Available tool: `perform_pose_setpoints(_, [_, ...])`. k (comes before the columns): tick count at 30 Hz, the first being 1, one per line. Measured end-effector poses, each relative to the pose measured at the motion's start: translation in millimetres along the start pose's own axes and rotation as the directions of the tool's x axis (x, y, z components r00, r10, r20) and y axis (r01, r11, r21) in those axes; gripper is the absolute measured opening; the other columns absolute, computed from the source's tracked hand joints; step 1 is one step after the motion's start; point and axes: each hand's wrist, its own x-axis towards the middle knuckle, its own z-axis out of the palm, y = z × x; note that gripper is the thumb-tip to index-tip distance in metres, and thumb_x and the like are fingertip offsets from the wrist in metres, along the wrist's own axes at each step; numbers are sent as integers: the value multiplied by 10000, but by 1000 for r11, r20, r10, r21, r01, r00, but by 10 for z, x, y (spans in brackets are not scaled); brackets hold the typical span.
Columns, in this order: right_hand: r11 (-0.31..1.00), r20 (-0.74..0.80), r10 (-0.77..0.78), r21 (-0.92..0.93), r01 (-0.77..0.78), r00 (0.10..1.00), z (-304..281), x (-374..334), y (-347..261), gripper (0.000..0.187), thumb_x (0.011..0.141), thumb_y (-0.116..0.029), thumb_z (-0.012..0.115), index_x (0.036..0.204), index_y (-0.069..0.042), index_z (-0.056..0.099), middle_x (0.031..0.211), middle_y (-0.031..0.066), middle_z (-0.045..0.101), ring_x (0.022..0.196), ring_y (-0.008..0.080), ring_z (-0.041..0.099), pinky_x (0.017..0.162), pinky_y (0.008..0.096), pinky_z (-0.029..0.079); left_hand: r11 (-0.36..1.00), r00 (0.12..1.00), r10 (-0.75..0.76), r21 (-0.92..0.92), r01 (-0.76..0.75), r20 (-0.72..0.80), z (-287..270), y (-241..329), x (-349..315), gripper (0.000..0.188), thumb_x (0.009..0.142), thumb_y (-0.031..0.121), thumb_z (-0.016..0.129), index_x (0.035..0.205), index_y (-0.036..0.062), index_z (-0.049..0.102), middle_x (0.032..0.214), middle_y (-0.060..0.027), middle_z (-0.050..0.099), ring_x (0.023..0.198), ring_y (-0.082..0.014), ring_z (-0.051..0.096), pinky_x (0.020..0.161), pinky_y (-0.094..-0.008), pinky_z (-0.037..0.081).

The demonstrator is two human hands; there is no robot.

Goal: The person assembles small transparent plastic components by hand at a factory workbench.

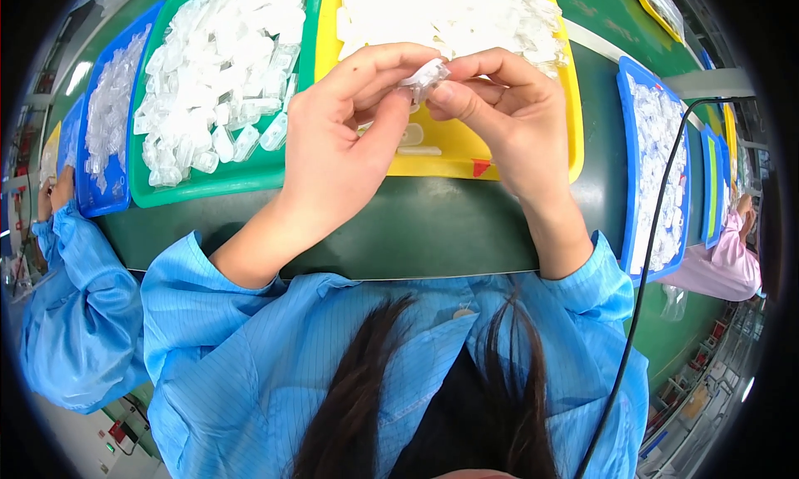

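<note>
Between the fingertips of both hands is a small white and clear plastic part, held above the yellow tray. My left hand pinches its left side between thumb and fingers. My right hand grips the right end with thumb and forefinger. Under the hands, the yellow tray holds a heap of flat white plastic pieces, with a few loose ones near its front edge. To its left, the green tray is piled with clear and white plastic parts.
Blue trays of clear plastic parts stand at the far left and the right. A black cable runs down the right side. Co-workers' sleeves show at left, blue, and at right, pink. The green table's front edge lies against my body.
</note>
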Motion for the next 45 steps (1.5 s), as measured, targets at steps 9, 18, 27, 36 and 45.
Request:
perform_pose_setpoints(9, [997,-20,-57,-44,56,998,-2,-20,-43,122,778,3,640,886,49,610,838,108,650,796,133,630,730,227,516,991,995,94,96,-90,-38,38,-52,-37,281,823,-72,479,1069,16,584,951,-92,647,860,-126,626,731,-223,497])
perform_pose_setpoints(18, [997,-37,-16,-76,13,999,-26,11,-11,108,782,-32,647,853,46,621,788,103,653,725,136,637,661,218,517,960,989,137,255,-120,-50,56,-103,-64,339,806,-31,519,1125,63,579,837,-135,651,688,-151,640,608,-247,492])
perform_pose_setpoints(27, [972,-113,-70,-230,42,991,41,5,57,102,769,-37,658,822,39,615,731,87,646,676,109,628,623,202,510,847,982,191,507,-158,-13,55,-59,-99,369,793,-5,516,1156,54,537,674,-163,576,545,-285,576,501,-322,449])
perform_pose_setpoints(36, [973,-139,-118,-214,87,983,106,-23,81,101,768,-34,663,813,40,611,714,76,640,659,98,618,610,193,503,890,963,261,401,-215,-63,111,-125,-127,364,783,-3,537,1146,8,518,705,-164,600,564,-270,604,518,-310,472])
perform_pose_setpoints(45, [920,-161,-273,-333,208,948,116,-44,103,101,751,-37,683,810,30,635,734,67,650,674,104,630,618,201,515,871,961,275,431,-236,-31,29,-110,-24,263,786,-12,544,1039,40,591,797,-125,639,664,-251,637,590,-297,509])
